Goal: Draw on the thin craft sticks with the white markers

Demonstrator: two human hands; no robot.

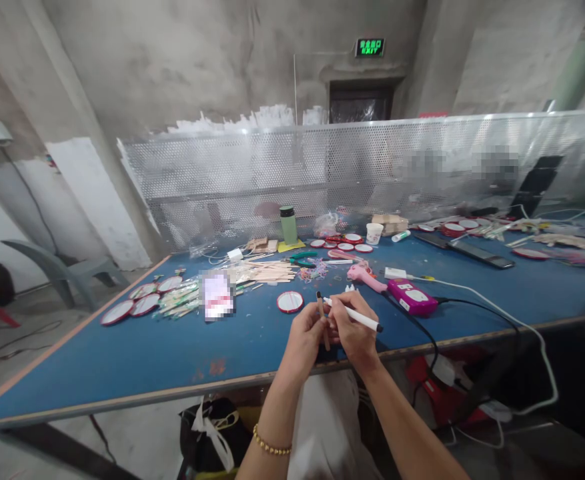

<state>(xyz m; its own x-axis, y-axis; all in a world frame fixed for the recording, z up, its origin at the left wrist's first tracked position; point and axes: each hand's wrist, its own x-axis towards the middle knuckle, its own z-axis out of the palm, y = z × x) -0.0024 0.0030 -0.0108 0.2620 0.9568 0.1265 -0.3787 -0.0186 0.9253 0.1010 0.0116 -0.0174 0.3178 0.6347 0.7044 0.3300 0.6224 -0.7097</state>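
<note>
My left hand (306, 335) is closed around a flat wooden stick (321, 305), held upright with a dark patch at its top end. A white marker pen (361, 317) with a black end is gripped in the closed fingers of my right hand (353, 337). The pen's tip points at the upper part of the stick; whether it touches I cannot tell. Just beyond my hands a round white disc with a red rim (290, 302) lies on the blue table (172, 360).
Left of my hands are a blurred-out phone (217, 295), wooden sticks (272, 271) and several red-rimmed discs (145, 305). Green-handled pliers (305, 256), a green bottle (288, 227) and a paper cup (373, 233) stand or lie behind. A pink glue gun (367, 275) and magenta box (411, 297) with cables are right.
</note>
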